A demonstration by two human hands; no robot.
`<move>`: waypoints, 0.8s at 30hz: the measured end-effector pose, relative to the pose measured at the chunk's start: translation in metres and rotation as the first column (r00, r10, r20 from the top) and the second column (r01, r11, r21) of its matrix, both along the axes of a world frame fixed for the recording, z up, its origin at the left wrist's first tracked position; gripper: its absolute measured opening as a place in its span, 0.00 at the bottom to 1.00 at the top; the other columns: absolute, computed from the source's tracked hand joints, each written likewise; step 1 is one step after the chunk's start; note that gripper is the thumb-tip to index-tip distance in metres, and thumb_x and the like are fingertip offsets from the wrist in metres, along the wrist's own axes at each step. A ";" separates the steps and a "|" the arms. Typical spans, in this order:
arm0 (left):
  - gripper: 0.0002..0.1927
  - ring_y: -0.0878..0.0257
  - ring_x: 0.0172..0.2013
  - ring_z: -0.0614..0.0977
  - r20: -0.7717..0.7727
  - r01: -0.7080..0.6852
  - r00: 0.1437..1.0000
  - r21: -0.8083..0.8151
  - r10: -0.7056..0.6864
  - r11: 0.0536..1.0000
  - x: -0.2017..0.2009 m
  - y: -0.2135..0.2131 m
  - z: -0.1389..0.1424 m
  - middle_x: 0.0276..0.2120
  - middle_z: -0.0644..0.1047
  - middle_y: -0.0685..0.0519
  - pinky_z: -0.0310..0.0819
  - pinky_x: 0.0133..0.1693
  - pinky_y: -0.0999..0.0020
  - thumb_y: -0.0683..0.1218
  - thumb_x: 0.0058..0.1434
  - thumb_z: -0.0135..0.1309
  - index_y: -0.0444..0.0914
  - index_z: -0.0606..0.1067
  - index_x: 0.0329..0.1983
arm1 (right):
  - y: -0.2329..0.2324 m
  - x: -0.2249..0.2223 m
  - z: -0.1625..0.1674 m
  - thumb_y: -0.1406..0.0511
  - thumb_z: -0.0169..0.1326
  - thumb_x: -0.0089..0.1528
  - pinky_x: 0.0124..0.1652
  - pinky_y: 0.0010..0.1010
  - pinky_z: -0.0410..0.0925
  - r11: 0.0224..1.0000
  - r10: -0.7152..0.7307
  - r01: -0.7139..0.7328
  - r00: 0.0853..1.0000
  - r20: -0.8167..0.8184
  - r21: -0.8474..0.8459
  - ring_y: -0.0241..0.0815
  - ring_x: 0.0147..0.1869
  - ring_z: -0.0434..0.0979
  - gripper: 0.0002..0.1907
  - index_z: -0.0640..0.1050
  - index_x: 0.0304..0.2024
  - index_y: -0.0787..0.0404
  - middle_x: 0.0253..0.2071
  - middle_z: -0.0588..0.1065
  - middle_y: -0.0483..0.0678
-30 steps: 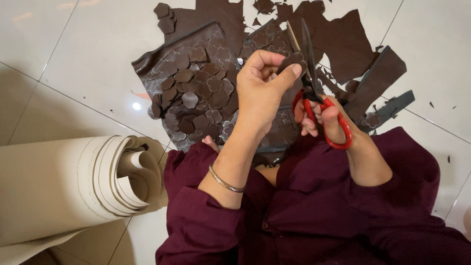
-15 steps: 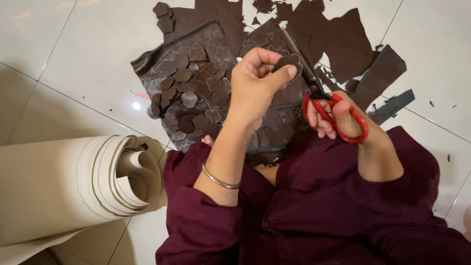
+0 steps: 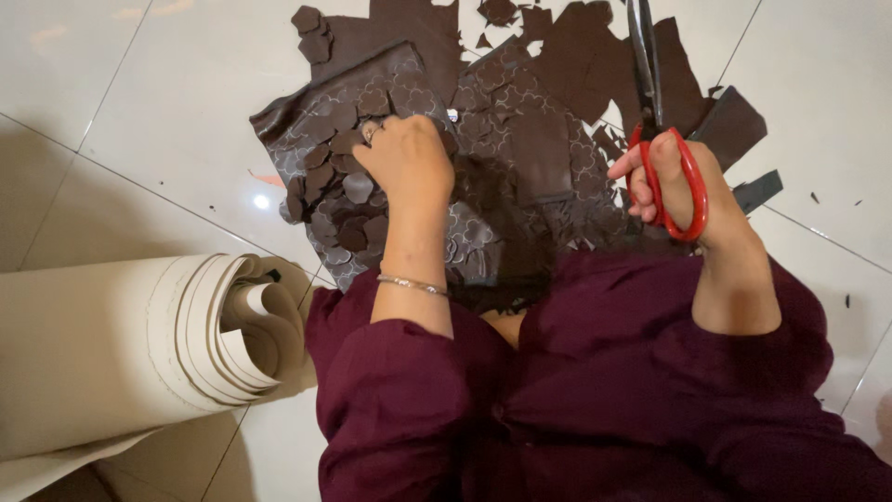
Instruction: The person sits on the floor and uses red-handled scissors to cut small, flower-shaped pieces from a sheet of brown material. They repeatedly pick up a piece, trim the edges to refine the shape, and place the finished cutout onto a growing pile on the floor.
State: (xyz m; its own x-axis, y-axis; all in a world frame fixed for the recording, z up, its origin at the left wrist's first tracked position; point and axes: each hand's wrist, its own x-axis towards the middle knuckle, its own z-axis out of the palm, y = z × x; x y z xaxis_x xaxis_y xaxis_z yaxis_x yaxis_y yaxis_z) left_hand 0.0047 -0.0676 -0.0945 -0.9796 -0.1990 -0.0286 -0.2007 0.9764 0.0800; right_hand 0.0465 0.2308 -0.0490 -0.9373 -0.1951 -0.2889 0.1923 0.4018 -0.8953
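Meanwhile right fingers (image 3: 650, 177) grip scissors (image 3: 650, 112); left fingers (image 3: 376, 139) curl onto cutouts (image 3: 339, 200) beside roll (image 3: 139, 344)

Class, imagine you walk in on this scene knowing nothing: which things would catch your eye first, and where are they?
The red-handled scissors stand out at upper right, held blades-up in the right hand. At centre, the left hand rests on a heap of dark brown cut-out pieces lying on a patterned brown sheet spread over the white tiled floor. At lower left lies a big cream roll of material.
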 end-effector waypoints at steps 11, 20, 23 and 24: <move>0.53 0.45 0.62 0.69 0.060 0.522 0.846 0.111 -0.530 0.846 0.016 0.111 -0.061 0.60 0.69 0.41 0.59 0.62 0.49 0.62 0.35 0.70 0.37 0.67 0.63 | -0.003 -0.006 -0.002 0.42 0.37 0.69 0.24 0.26 0.66 0.999 -0.050 0.049 0.995 0.091 0.010 0.34 0.22 0.70 0.37 0.78 0.40 0.69 0.20 0.68 0.43; 0.06 0.47 0.45 0.84 -0.035 0.360 0.926 0.386 -0.377 0.849 0.010 0.114 -0.077 0.42 0.82 0.45 0.78 0.49 0.54 0.44 0.64 0.56 0.41 0.82 0.42 | -0.010 -0.010 -0.007 0.48 0.40 0.70 0.25 0.27 0.68 0.994 -0.096 0.091 0.991 0.094 0.061 0.34 0.22 0.70 0.31 0.80 0.41 0.68 0.20 0.70 0.44; 0.07 0.49 0.38 0.84 -0.120 0.129 0.991 0.751 -0.058 0.647 0.004 0.108 -0.051 0.35 0.82 0.45 0.80 0.43 0.55 0.46 0.61 0.58 0.41 0.82 0.38 | -0.011 -0.012 -0.011 0.45 0.41 0.70 0.25 0.27 0.67 0.986 -0.148 0.138 0.982 0.115 0.090 0.35 0.22 0.71 0.32 0.80 0.41 0.68 0.20 0.70 0.44; 0.05 0.53 0.36 0.82 -0.017 0.015 1.000 0.906 0.002 0.423 0.000 0.103 -0.039 0.33 0.81 0.48 0.79 0.42 0.55 0.45 0.62 0.57 0.40 0.81 0.36 | -0.012 -0.012 -0.012 0.44 0.42 0.69 0.25 0.28 0.67 0.983 -0.171 0.159 0.977 0.129 0.095 0.35 0.22 0.71 0.33 0.80 0.41 0.68 0.20 0.70 0.44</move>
